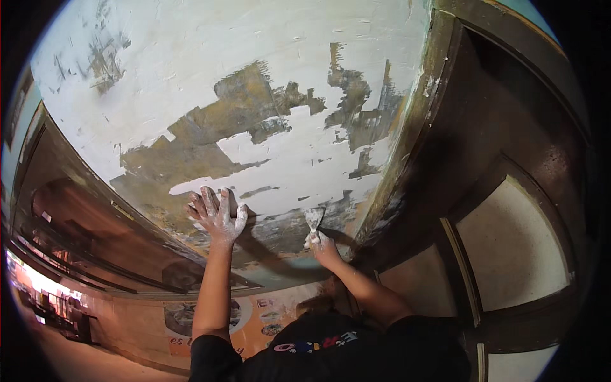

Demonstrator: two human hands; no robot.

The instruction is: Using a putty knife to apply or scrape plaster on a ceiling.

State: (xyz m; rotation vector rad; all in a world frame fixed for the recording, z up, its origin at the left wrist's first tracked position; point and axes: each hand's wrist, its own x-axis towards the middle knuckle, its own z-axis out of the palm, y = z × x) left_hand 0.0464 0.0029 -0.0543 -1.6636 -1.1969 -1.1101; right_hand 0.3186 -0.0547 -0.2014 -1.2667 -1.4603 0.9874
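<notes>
White plaster [293, 159]: covers much of the wall [153, 159], brown-grey patches [238, 99] showing through
Left hand [218, 218]: fingers spread, palm toward wall, white-smeared, probably braced there for balance
Right hand [323, 247]: fingers wrapped round handle of scraper [314, 219], likely gripped low to leave the blade free
Scraper: blade up, low on wall between left hand and door frame [398, 172]; contact with wall, cannot tell

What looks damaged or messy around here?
The wall does: ragged brown-grey patches interrupt its white coating. White residue also covers the fingers of the spread left hand, and pale flecks mark the dark frame at right. The right hand holds a white-smeared scraper.
</notes>
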